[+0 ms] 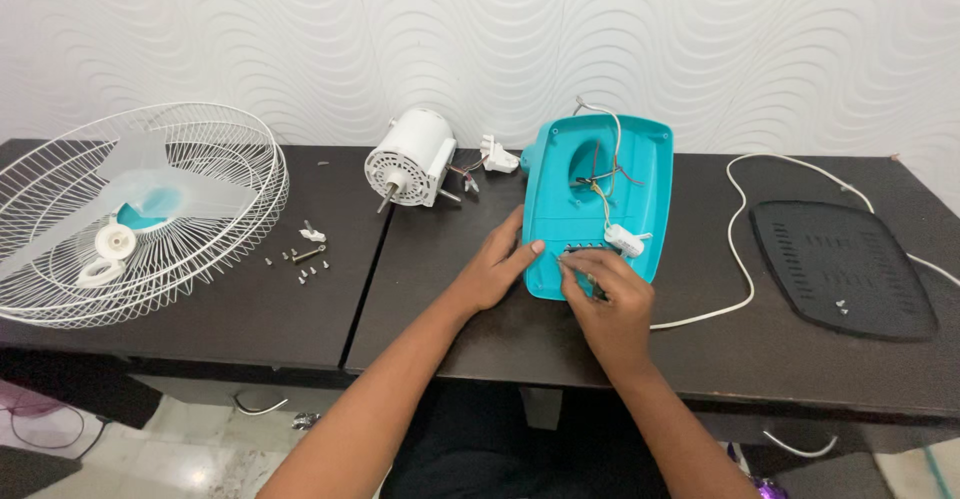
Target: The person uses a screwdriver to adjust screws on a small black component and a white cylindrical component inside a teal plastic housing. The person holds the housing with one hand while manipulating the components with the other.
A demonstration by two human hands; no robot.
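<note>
A turquoise plastic fan base housing point(560, 214) lies open side up on the dark table, with coloured wires and a white switch block point(625, 240) inside it. My left hand point(497, 267) grips the housing's near left edge, thumb over the rim. My right hand point(608, 294) rests at the near edge, fingers pinched on a small dark part at the row of buttons; what it is cannot be made out. A white fan motor point(410, 158) with its shaft sticking out lies behind the housing to the left.
White wire fan guards with pale blades and white caps point(130, 209) lie at the far left. Loose screws point(305, 257) sit beside them. A black base plate point(840, 267) with two screws lies at right, a white cord point(740, 249) looping past it.
</note>
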